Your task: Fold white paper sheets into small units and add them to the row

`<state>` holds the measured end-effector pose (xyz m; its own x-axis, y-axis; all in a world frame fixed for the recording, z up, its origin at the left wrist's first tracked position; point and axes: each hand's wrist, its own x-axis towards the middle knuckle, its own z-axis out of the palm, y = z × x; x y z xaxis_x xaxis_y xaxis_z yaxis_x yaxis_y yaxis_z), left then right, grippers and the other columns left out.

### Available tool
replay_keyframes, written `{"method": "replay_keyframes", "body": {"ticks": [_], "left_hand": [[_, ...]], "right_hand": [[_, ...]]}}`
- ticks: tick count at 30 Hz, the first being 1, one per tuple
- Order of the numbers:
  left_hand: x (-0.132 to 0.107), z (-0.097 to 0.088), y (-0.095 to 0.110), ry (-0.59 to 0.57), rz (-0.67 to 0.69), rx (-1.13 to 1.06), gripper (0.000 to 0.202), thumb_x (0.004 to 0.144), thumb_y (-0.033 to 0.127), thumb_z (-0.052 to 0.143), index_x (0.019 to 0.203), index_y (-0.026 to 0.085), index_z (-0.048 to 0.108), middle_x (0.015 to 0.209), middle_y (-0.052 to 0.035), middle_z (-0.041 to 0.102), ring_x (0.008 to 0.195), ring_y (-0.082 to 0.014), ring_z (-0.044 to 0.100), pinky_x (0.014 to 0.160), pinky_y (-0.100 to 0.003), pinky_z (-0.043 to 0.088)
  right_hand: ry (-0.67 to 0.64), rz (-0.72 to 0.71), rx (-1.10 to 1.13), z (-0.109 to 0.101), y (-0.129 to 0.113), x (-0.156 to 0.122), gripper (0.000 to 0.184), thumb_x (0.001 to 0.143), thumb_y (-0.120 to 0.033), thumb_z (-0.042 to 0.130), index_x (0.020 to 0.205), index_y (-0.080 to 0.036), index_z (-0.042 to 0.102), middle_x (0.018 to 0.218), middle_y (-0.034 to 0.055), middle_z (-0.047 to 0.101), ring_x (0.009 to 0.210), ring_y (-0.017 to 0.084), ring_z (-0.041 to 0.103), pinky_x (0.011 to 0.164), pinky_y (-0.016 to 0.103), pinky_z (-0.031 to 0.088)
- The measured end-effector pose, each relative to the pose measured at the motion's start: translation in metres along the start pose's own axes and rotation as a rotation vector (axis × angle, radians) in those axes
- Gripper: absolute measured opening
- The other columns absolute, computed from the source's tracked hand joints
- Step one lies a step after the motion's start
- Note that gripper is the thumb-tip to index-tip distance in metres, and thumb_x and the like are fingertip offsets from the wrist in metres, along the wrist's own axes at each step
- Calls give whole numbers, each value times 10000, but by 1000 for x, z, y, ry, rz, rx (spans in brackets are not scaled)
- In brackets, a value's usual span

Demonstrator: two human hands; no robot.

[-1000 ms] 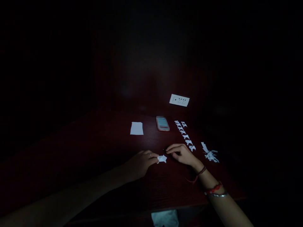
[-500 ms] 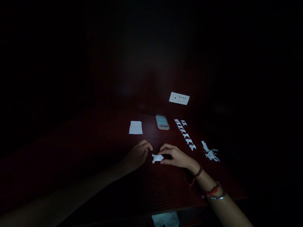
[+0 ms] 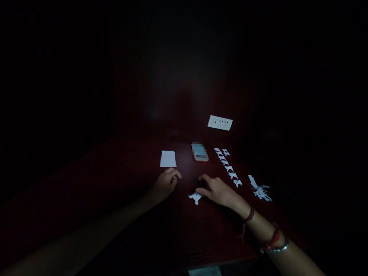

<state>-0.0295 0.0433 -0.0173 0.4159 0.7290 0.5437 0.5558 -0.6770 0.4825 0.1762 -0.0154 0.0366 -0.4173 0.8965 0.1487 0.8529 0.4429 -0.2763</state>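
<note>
On the dark red table lies a small folded white paper [image 3: 196,197] with several pointed corners. My right hand [image 3: 218,189] is over its right side, thumb at the paper's upper edge and the fingers spread apart, not closed round it. To the left, my left hand [image 3: 165,184] hovers near the table with loosely bent fingers and nothing in them. Just beyond it sits a stack of square white paper [image 3: 168,158]. A row of folded paper pieces [image 3: 226,165] runs away from me on the right, with one more folded piece [image 3: 225,152] beside its far end.
A phone [image 3: 199,151], its screen blurred out, lies between the stack and the row. Thin paper strips [image 3: 261,191] are heaped at the right. A white socket plate [image 3: 220,122] is on the back wall. Something pale [image 3: 205,271] shows below the table's front edge.
The folded paper has turned, and my right hand's fingers have lifted and spread from it. My left hand has drawn away to the left. The whole view has shifted slightly.
</note>
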Motion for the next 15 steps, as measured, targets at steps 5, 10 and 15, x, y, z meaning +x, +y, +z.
{"method": "replay_keyframes", "body": {"ticks": [5,10,15], "left_hand": [[2,-1,2,-8,3,-5,227,708,54,331,764,179,511,796,-5,506,770,-140,490,722,-269,397],[2,-4,3,-26,10,-7,224,694,51,343,748,177,520,781,-3,510,757,-139,492,703,-255,396],[2,-5,1,-18,4,-24,211,690,59,352,722,174,526,768,-5,513,757,-144,492,698,-256,393]], "right_hand": [[32,198,-266,26,-33,-7,469,725,-491,460,1051,-155,440,732,121,621,669,221,590,555,289,408],[-22,70,-221,12,-17,2,414,701,-245,543,1095,-200,422,861,95,612,746,208,586,584,266,413],[-28,-37,-2,2,12,9,482,722,-148,491,1186,-204,371,985,73,574,873,166,549,710,246,401]]}}
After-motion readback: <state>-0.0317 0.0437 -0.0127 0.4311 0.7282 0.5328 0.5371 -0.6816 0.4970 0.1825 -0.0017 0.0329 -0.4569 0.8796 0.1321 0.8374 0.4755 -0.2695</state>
